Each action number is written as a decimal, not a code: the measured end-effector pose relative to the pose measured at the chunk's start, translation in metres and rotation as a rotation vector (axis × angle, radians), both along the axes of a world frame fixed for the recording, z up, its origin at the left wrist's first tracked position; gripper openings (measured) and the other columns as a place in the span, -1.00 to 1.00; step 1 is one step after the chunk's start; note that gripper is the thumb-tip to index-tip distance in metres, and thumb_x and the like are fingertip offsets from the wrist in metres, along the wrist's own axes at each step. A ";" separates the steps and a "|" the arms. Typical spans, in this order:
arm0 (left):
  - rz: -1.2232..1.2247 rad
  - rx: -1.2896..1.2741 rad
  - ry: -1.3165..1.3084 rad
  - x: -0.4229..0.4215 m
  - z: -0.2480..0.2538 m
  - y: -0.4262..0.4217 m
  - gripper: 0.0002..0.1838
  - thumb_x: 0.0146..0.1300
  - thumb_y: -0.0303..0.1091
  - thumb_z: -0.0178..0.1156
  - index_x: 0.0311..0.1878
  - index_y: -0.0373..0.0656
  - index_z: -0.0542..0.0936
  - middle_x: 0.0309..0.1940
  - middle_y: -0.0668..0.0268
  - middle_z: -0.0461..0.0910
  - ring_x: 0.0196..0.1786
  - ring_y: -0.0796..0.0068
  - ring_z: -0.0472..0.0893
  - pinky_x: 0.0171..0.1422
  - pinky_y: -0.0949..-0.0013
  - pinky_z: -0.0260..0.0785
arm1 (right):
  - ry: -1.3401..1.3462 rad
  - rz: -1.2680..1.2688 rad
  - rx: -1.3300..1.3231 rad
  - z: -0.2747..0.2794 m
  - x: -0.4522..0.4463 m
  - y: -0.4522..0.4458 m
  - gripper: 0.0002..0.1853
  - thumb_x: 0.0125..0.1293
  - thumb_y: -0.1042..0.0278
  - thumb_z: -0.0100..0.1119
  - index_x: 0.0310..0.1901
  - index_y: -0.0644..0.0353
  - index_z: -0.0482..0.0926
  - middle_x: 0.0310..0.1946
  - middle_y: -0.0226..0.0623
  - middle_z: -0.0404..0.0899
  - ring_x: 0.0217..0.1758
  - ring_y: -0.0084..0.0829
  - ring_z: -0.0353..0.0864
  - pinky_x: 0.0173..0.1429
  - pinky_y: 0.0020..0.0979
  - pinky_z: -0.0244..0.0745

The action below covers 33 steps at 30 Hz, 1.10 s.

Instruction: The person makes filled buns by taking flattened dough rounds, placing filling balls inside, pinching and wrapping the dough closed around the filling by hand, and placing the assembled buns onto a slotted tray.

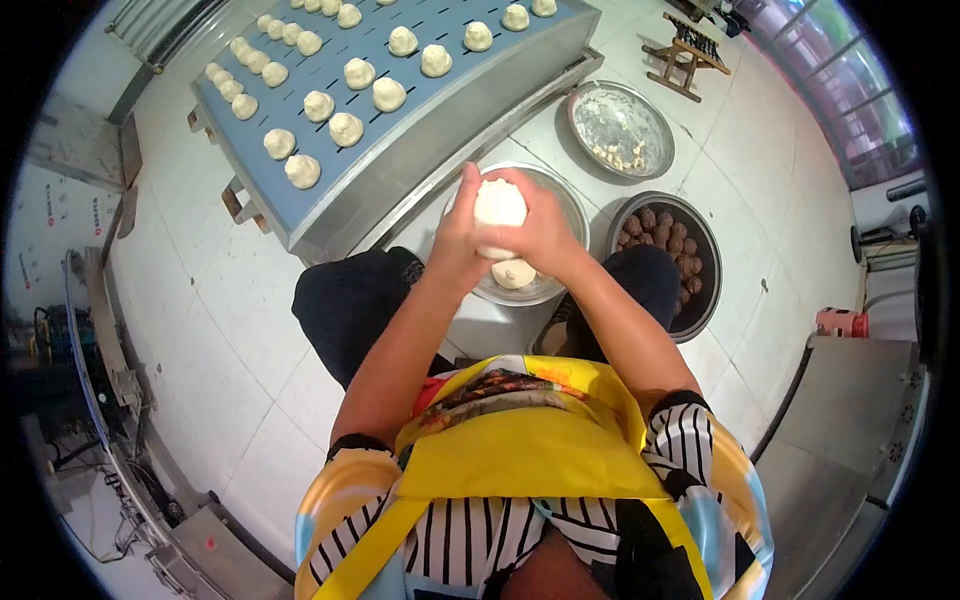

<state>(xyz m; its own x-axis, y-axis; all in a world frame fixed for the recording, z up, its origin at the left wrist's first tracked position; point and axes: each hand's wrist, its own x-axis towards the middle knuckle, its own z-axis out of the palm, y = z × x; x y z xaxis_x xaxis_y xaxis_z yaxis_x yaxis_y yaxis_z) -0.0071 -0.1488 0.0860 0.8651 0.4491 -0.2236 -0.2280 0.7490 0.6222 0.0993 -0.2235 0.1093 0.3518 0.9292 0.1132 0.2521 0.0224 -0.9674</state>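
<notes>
On my feed, the left hand (455, 240) and right hand (546, 232) are closing their fingers around dough (500, 205) over a bowl (545, 291); I'm judging it soft, light, dentable, favouring gentle side cupping.

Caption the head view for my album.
Left hand and right hand cup pale dough over a metal bowl, beside rows of dough balls.

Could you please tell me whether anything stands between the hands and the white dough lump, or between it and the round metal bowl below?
Nothing visible separates the left hand and right hand from the white dough lump they grip. Below it, a rounded pale dough piece obstructs the round metal bowl.
</notes>
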 end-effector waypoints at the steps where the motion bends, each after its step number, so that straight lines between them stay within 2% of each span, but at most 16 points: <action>1: 0.062 -0.034 0.017 0.005 0.002 -0.005 -0.41 0.41 0.23 -0.21 0.10 -0.13 0.43 -0.09 0.28 0.57 -0.02 0.43 0.60 -0.01 0.33 0.51 | 0.015 -0.024 -0.066 -0.003 0.002 0.000 -0.34 -0.18 0.06 0.48 -0.05 0.24 0.48 -0.11 -0.11 0.55 0.10 -0.21 0.48 0.17 -0.29 0.34; 4: 0.056 0.002 0.019 0.004 0.008 -0.008 -0.37 0.36 0.27 -0.16 0.19 -0.07 0.40 0.04 0.26 0.53 0.06 0.37 0.58 0.08 0.27 0.49 | -0.334 -0.139 0.100 -0.005 -0.003 -0.004 -0.35 -0.17 0.04 0.49 -0.06 0.23 0.48 -0.15 -0.14 0.57 0.07 -0.26 0.51 0.13 -0.29 0.37; 6: 0.022 0.099 0.068 -0.004 0.021 -0.012 -0.37 0.36 0.27 -0.14 0.19 -0.09 0.40 0.04 0.27 0.53 0.07 0.37 0.57 0.11 0.26 0.47 | -0.113 -0.025 0.143 0.006 -0.004 -0.013 -0.37 -0.16 0.04 0.49 -0.07 0.22 0.49 -0.18 -0.14 0.57 0.02 -0.24 0.52 0.11 -0.28 0.38; 7: -0.064 0.019 0.031 -0.002 0.011 -0.006 -0.38 0.36 0.26 -0.14 0.18 -0.10 0.40 0.05 0.26 0.52 0.08 0.37 0.57 0.15 0.26 0.44 | -0.008 0.033 0.173 0.012 -0.003 -0.015 -0.38 -0.15 0.03 0.48 -0.08 0.21 0.49 -0.20 -0.14 0.58 0.00 -0.23 0.52 0.09 -0.27 0.38; 10: 0.002 0.157 -0.007 0.012 0.001 -0.013 -0.38 0.36 0.26 -0.14 0.19 -0.08 0.39 0.06 0.26 0.52 0.10 0.37 0.56 0.18 0.26 0.42 | 0.015 -0.069 -0.008 0.011 -0.001 -0.023 -0.40 -0.11 0.03 0.47 -0.07 0.20 0.50 -0.14 -0.12 0.56 -0.03 -0.20 0.52 0.08 -0.26 0.39; 11: 0.040 0.069 0.028 0.013 0.007 -0.020 -0.37 0.36 0.27 -0.15 0.17 -0.09 0.39 0.06 0.25 0.52 0.11 0.37 0.55 0.18 0.26 0.42 | -0.097 -0.073 0.063 0.014 0.001 -0.023 -0.40 -0.10 0.03 0.46 -0.07 0.21 0.50 -0.13 -0.12 0.56 -0.04 -0.19 0.52 0.07 -0.26 0.39; 14: -0.007 0.120 -0.098 0.008 0.012 -0.028 -0.36 0.36 0.27 -0.14 0.17 -0.12 0.39 0.06 0.24 0.52 0.12 0.36 0.54 0.17 0.26 0.42 | -0.414 -0.109 0.252 0.019 0.001 -0.031 -0.41 -0.08 0.01 0.46 -0.08 0.23 0.51 -0.09 -0.12 0.54 -0.06 -0.16 0.53 0.07 -0.27 0.39; 17: 0.055 0.055 -0.014 0.017 0.018 -0.035 -0.40 0.39 0.22 -0.17 0.13 -0.14 0.41 -0.01 0.25 0.54 0.05 0.38 0.57 0.11 0.27 0.46 | -0.166 0.024 0.252 0.015 0.007 -0.043 -0.31 -0.11 0.00 0.46 0.02 0.23 0.48 -0.08 -0.10 0.53 -0.01 -0.10 0.49 0.13 -0.24 0.35; 20: 0.075 0.006 -0.015 0.026 0.018 -0.044 -0.43 0.42 0.18 -0.20 0.10 -0.15 0.42 -0.06 0.25 0.55 -0.02 0.40 0.59 0.06 0.30 0.48 | -0.529 -0.207 0.104 0.004 0.008 -0.046 -0.16 -0.19 0.10 0.52 0.18 0.20 0.37 0.04 -0.12 0.50 0.12 -0.20 0.48 0.22 -0.29 0.33; 22: 0.045 -0.029 -0.107 0.034 0.015 -0.045 -0.44 0.42 0.18 -0.18 0.10 -0.16 0.42 -0.05 0.25 0.55 -0.02 0.39 0.59 0.09 0.30 0.47 | -0.440 -0.123 0.217 0.011 0.017 -0.049 -0.12 -0.18 0.01 0.49 0.21 0.19 0.35 0.03 -0.08 0.49 0.11 -0.10 0.45 0.22 -0.22 0.31; 23: -0.019 0.113 -0.128 0.033 0.005 -0.041 -0.33 0.38 0.27 -0.21 0.20 -0.15 0.37 0.04 0.22 0.53 0.13 0.35 0.53 0.21 0.29 0.39 | -0.391 -0.079 0.268 0.012 0.021 -0.050 -0.09 -0.18 -0.04 0.47 0.23 0.19 0.33 0.02 -0.05 0.48 0.10 -0.05 0.44 0.21 -0.18 0.29; 25: 0.085 0.679 -0.049 0.036 -0.014 -0.041 -0.34 0.39 0.26 -0.22 0.19 -0.15 0.39 0.03 0.24 0.54 0.11 0.37 0.55 0.19 0.30 0.40 | -0.313 -0.055 0.238 -0.001 0.032 -0.053 -0.13 -0.19 -0.04 0.48 0.17 0.21 0.37 0.00 -0.06 0.49 0.09 -0.05 0.44 0.21 -0.18 0.29; 27: -0.087 -0.052 0.028 0.061 -0.013 -0.030 -0.38 0.39 0.24 -0.18 0.14 -0.13 0.43 -0.01 0.26 0.58 0.03 0.39 0.60 0.13 0.29 0.44 | -0.238 -0.097 0.126 -0.013 0.048 -0.051 -0.18 -0.21 -0.04 0.49 0.10 0.20 0.42 -0.02 -0.08 0.49 0.10 -0.04 0.43 0.19 -0.18 0.30; 30: -0.124 -0.083 -0.156 0.080 -0.003 -0.033 -0.42 0.39 0.17 -0.07 0.11 -0.21 0.43 -0.06 0.22 0.58 -0.02 0.42 0.60 0.11 0.31 0.44 | -0.477 -0.202 0.181 -0.017 0.063 -0.050 -0.22 -0.17 -0.03 0.48 0.09 0.17 0.43 -0.03 -0.08 0.49 0.11 -0.03 0.42 0.19 -0.17 0.31; 32: 0.020 0.185 0.017 0.103 -0.008 -0.036 -0.40 0.37 0.22 -0.09 0.08 -0.19 0.45 -0.12 0.25 0.59 -0.06 0.40 0.62 0.06 0.30 0.47 | -0.315 -0.111 0.097 0.004 0.073 -0.067 -0.28 -0.13 -0.03 0.46 0.07 0.16 0.45 -0.03 -0.08 0.50 0.11 -0.01 0.41 0.18 -0.16 0.31; 33: -0.069 0.106 0.001 0.103 -0.009 -0.040 -0.38 0.36 0.24 -0.11 0.09 -0.16 0.45 -0.09 0.26 0.59 -0.04 0.40 0.62 0.05 0.30 0.48 | -0.229 -0.066 0.072 0.014 0.075 -0.073 -0.31 -0.11 -0.02 0.45 0.05 0.15 0.46 -0.03 -0.08 0.50 0.11 -0.01 0.41 0.18 -0.16 0.31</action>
